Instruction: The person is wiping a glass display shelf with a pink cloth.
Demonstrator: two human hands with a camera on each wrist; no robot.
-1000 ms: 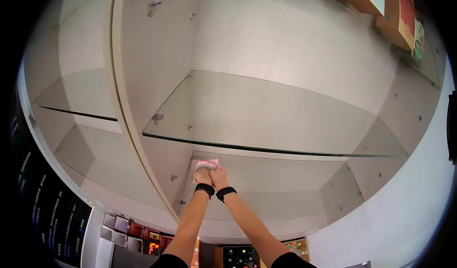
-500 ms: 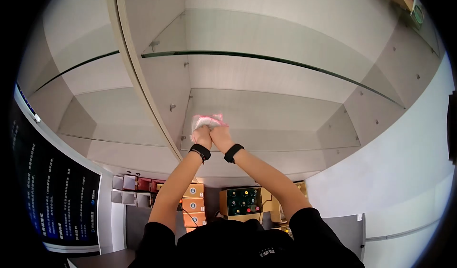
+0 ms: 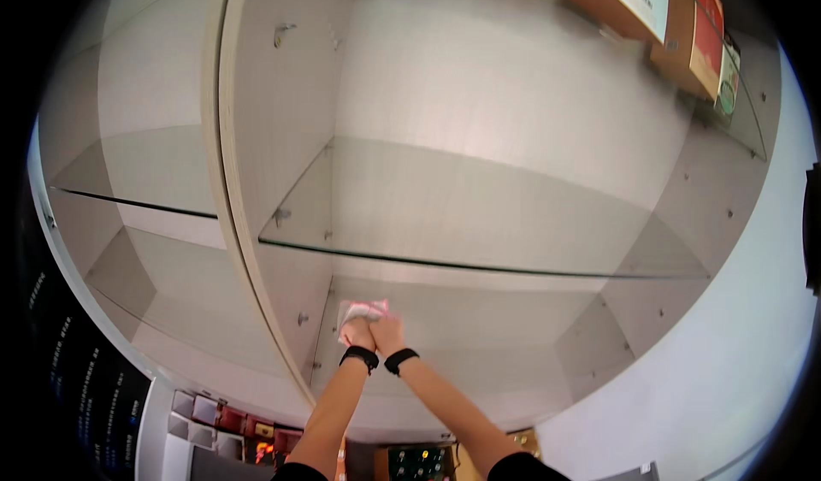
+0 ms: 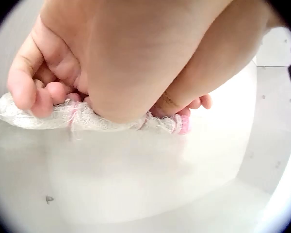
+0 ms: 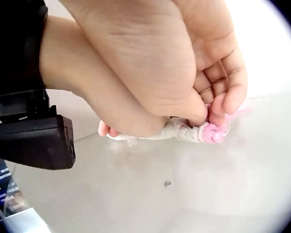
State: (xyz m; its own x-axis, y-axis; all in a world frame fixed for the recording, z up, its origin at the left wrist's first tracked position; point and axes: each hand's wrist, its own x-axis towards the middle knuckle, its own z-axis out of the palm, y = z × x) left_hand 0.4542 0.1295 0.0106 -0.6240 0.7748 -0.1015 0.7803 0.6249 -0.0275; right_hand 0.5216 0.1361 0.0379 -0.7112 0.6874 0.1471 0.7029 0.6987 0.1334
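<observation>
A white and pink cloth [image 3: 361, 312] lies against the inner surface of a pale cabinet, below a glass shelf [image 3: 479, 224]. My left hand [image 3: 358, 333] and right hand [image 3: 387, 334] sit side by side on it, both with black wrist straps. In the left wrist view my left hand [image 4: 39, 94] has its fingers curled round the lacy cloth [image 4: 87, 119]. In the right wrist view my right hand [image 5: 216, 104] grips the cloth's pink edge [image 5: 211, 131] with curled fingers. Most of the cloth is hidden under the hands.
The cabinet has a vertical divider [image 3: 235, 182] on the left with more glass shelving [image 3: 128, 199] beyond. Cardboard boxes [image 3: 676, 19] stand on a higher shelf at upper right. Shelf pins [image 3: 282, 29] stick out of the side wall. Boxes [image 3: 256, 447] lie on the floor below.
The head view tipped down and back up. Both hands stayed together on the cloth at the same spot below the glass shelf.
</observation>
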